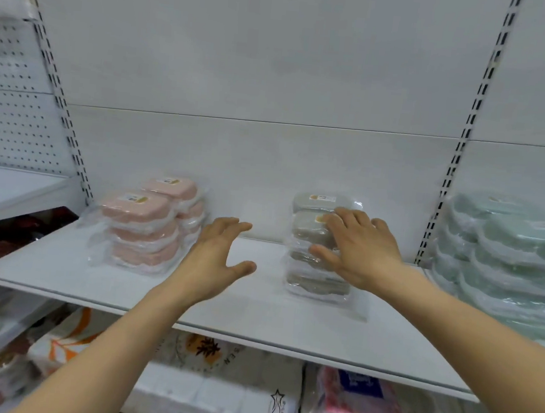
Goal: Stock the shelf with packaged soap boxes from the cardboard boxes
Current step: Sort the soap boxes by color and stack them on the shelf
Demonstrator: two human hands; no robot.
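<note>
My left hand (216, 261) hovers open & empty over the shelf (253, 317); right hand (357, 247), fingers spread, rests on the grey soap stack (312, 263), just right of centre, w/ pink stack (142, 227) to the left

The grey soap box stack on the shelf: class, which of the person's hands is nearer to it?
Right. The right hand rests on the grey soap box stack, fingers spread over its top and side. The left hand hovers open above the bare shelf, apart from the stack, to its left.
</note>
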